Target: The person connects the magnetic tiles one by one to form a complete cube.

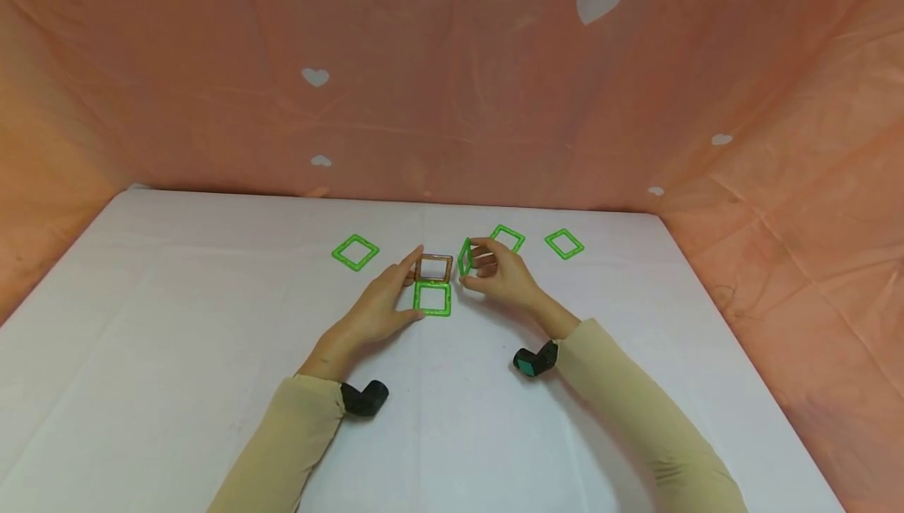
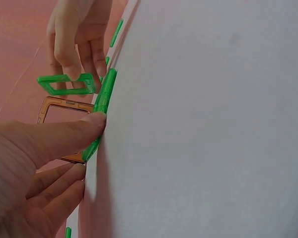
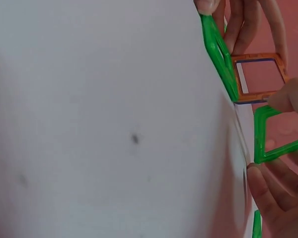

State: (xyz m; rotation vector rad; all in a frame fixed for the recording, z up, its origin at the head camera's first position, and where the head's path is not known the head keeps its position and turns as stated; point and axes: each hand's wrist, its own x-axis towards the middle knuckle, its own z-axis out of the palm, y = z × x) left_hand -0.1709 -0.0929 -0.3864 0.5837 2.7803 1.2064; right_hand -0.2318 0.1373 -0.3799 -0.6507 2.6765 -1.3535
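A brown square magnetic tile (image 1: pixel 434 256) is joined along one edge to a green square tile (image 1: pixel 433 313), and in the wrist views it stands at an angle to it. My left hand (image 1: pixel 377 305) holds this pair from the left, thumb on the green tile and fingers beside the brown one. Just right of the brown tile, my right hand (image 1: pixel 508 278) pinches another green square tile (image 2: pixel 64 91) between thumb and fingers. This tile is upright, with a small gap to the brown one in the head view.
Loose green square tiles lie farther back on the white table (image 1: pixel 212 419): one on the left (image 1: pixel 344 244), one partly hidden behind the right hand (image 1: pixel 512 231), and one on the right (image 1: pixel 555 250). An orange cloth (image 1: pixel 452 105) with white hearts hangs behind and beside the table.
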